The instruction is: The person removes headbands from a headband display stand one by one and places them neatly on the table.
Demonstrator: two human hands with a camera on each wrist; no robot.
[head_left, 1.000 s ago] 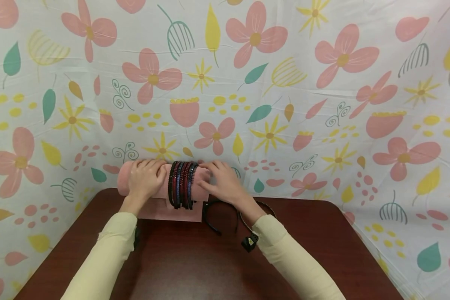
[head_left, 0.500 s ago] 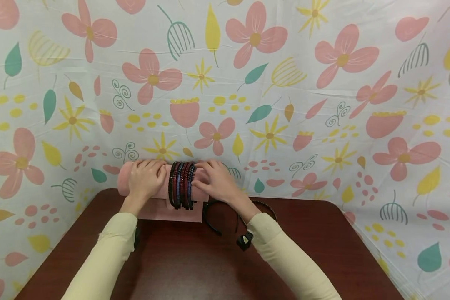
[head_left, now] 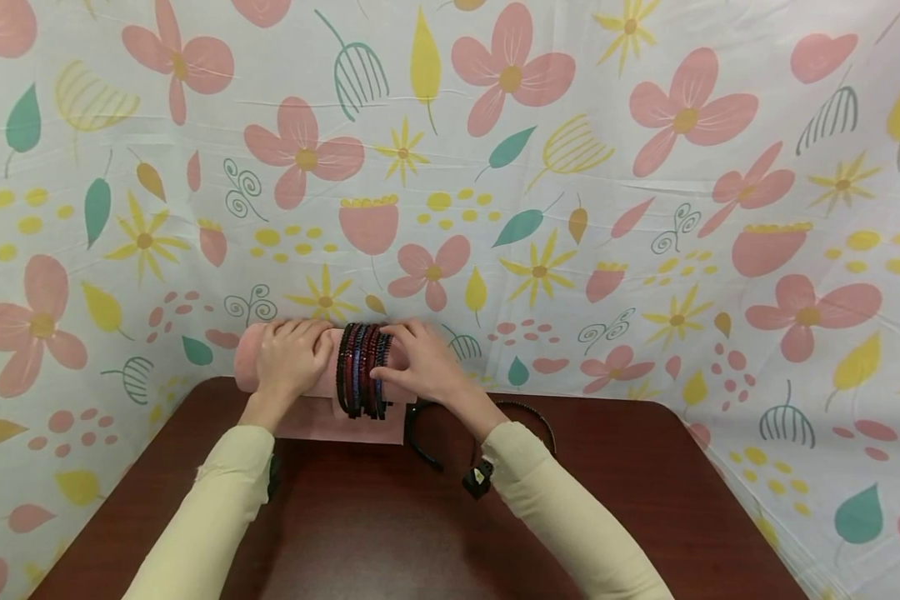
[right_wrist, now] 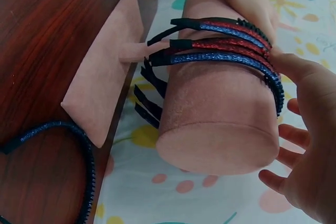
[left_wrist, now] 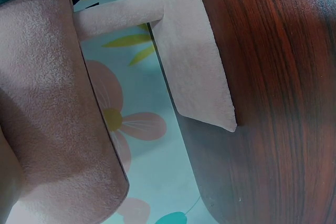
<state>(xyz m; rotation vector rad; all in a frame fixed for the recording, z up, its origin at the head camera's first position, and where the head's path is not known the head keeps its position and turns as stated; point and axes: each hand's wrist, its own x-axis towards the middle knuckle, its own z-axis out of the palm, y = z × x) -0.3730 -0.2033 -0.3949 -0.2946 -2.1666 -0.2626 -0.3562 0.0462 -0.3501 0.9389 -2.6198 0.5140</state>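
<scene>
And here's the left hand (head_left: 292, 358), draped over the left part of the pink roll (right_wrist: 215, 98), its fingers bent round the top: a firm hold on that padded cylinder. Over on the other side, the right hand (head_left: 422, 362) is at the row of headbands (head_left: 356, 367), thumb and fingers well apart, nothing clamped between them. The thumb tip is right on the bands! The wrist view shows the other fingers spread beside the roll's far side, gaps between them; whether any fingertip touches is hard to tell.

Look at the lie of the roll: its long axis runs left to right, close to level, roughly in line with the far edge of the worktop (head_left: 390, 517). The flat round end near the right hand faces right. It sits left of centre at the back, raised on a short post (left_wrist: 118, 17) over a flat pink base (left_wrist: 191, 66).

The headbands, in black, blue and red, cross that axis, arched over the top side by side toward the right part, their dark open ends pointing down at the near side. To the right, loose headbands (right_wrist: 90, 163) lie on the worktop, one of them a dark blue curve near the corner of the base. Behind it all, a flowered cloth (head_left: 450, 200) fills the background.
</scene>
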